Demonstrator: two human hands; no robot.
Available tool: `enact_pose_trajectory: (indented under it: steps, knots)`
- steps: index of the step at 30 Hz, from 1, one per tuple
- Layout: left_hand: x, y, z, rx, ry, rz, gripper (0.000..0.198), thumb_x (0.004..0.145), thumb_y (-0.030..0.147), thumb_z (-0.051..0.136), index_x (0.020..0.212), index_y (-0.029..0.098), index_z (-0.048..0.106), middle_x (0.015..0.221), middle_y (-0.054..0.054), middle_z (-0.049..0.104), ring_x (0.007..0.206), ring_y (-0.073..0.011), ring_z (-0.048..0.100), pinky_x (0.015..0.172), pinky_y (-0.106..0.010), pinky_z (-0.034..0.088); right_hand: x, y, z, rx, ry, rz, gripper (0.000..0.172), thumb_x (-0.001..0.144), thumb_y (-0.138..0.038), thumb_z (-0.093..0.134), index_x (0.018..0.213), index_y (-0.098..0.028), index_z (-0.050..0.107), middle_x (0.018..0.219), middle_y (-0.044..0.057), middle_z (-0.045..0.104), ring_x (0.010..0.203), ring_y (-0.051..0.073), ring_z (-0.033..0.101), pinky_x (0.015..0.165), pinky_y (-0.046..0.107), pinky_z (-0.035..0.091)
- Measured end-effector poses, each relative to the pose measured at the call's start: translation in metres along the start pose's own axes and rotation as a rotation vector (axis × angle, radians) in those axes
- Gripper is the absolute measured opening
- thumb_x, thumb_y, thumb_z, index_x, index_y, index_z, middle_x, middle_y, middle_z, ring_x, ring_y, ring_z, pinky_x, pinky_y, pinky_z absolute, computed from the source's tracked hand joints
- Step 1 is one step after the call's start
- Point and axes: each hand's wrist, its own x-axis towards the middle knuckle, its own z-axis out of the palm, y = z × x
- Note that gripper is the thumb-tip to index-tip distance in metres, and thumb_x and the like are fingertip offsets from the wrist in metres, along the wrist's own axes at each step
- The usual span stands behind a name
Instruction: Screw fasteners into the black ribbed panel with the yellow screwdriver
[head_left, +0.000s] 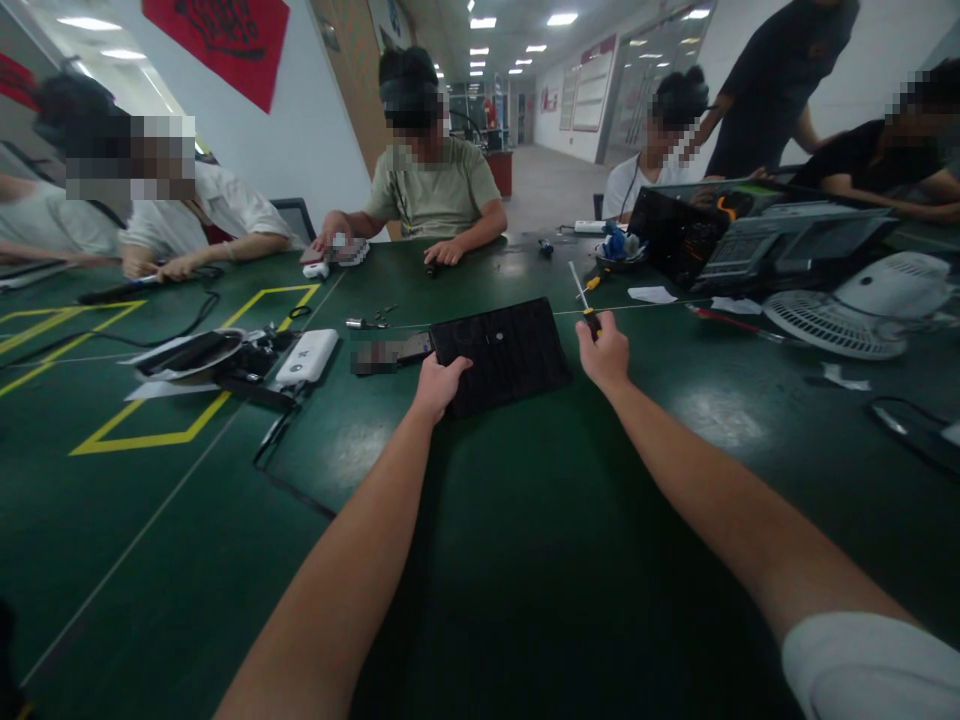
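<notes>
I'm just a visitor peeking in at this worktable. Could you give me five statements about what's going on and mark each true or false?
1. The right hand holds a screwdriver. True.
2. The left hand is lifted clear of the black panel. False: the left hand grips the left end of the black panel.
3. A white fan lies to the right of the right hand. True.
4. The screwdriver's tip touches the panel. False: it points away, apart from it.
5. Yellow tape marks the green table. True.

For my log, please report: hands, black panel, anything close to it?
Left hand gripping left side of black panel. Right hand holding screwdriver, tip away, off panel. Small loose parts near panel's far left corner.
</notes>
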Motion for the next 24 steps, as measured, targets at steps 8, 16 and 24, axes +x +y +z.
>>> enact_pose_trajectory:
  steps: [8, 16, 24]
  knots:
    - [0.005, -0.006, -0.003, -0.021, -0.025, 0.008, 0.037, 0.062, 0.030, 0.083, 0.096, 0.017, 0.075, 0.100, -0.012, 0.081, 0.096, -0.0312, 0.076, 0.093, -0.047, 0.061, -0.009, 0.013, -0.004, 0.225, 0.032, 0.085, 0.027, 0.097, -0.042, 0.046, 0.113, -0.024, 0.057, 0.102, 0.012, 0.072, 0.096, 0.029, 0.066, 0.083, 0.038, 0.047]
    - [0.002, -0.004, -0.002, -0.013, -0.029, 0.024, 0.031, 0.064, 0.026, 0.080, 0.092, 0.016, 0.075, 0.097, -0.011, 0.081, 0.098, -0.0316, 0.077, 0.095, -0.046, 0.060, -0.054, 0.015, -0.002, 0.323, 0.094, 0.065, 0.030, 0.085, -0.048, 0.060, 0.104, -0.025, 0.057, 0.091, 0.007, 0.071, 0.084, 0.028, 0.066, 0.081, 0.042, 0.051]
    - [0.003, -0.006, -0.003, 0.003, -0.036, 0.020, 0.029, 0.066, 0.027, 0.080, 0.093, 0.018, 0.075, 0.098, -0.012, 0.081, 0.097, -0.0314, 0.077, 0.093, -0.046, 0.061, -0.069, 0.007, -0.004, 0.385, 0.100, -0.056, 0.031, 0.086, -0.050, 0.064, 0.105, -0.026, 0.058, 0.100, 0.011, 0.076, 0.090, 0.030, 0.071, 0.083, 0.045, 0.055]
